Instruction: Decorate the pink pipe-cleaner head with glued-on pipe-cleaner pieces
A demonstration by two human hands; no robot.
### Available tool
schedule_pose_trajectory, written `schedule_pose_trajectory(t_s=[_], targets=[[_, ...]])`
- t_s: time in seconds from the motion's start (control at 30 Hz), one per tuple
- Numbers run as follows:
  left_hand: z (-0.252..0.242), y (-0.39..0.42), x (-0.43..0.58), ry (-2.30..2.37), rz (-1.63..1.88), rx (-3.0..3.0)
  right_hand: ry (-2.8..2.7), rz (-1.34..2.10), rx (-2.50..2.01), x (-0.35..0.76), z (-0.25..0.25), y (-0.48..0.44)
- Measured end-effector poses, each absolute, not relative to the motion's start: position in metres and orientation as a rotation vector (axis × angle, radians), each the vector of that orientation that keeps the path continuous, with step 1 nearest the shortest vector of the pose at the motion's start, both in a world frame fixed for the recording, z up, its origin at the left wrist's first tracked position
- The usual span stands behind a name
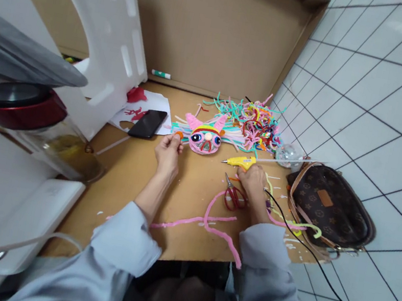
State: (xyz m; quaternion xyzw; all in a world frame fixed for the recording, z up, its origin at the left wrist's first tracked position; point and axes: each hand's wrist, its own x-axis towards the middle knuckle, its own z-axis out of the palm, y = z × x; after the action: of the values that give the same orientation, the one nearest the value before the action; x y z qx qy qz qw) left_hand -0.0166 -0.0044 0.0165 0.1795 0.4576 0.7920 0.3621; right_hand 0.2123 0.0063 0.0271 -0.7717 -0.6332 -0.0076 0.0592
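Note:
My left hand (pixel 167 156) is closed in a pinch on a small orange piece (pixel 178 135), held just left of a pink pipe-cleaner animal face (pixel 205 138) with big eyes and pointed ears. My right hand (pixel 254 178) grips a yellow glue gun (pixel 240 161) whose nozzle points left toward the face. Red-handled scissors (pixel 232 195) lie on the cardboard surface (pixel 133 180) just below my right hand. Long pink pipe cleaners (pixel 207 222) trail across the cardboard between my forearms.
A tangle of coloured pipe cleaners (pixel 255 121) lies behind the face. A black phone (pixel 147 123) rests on white paper at the left. A brown patterned handbag (pixel 327 206) sits at the right on the tiled floor. White plastic furniture (pixel 102 24) and a red-lidded jar (pixel 18 105) stand at left.

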Motion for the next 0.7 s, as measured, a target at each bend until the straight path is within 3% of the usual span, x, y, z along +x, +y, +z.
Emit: schedule_pose_trajectory(t_s=[0.43,0.57,0.7], targets=[[0.007,0.004,-0.022,1.258,2.082,0.585,-1.954,-0.085,-2.36,0.203,0.048,-0.012],[0.007,0.014,-0.024,1.267,2.092,0.644,-2.06,-0.271,-1.833,0.188,0.062,-0.008],[0.006,0.021,-0.03,1.318,2.06,0.724,-2.139,-0.129,-1.35,0.16,0.069,0.012]])
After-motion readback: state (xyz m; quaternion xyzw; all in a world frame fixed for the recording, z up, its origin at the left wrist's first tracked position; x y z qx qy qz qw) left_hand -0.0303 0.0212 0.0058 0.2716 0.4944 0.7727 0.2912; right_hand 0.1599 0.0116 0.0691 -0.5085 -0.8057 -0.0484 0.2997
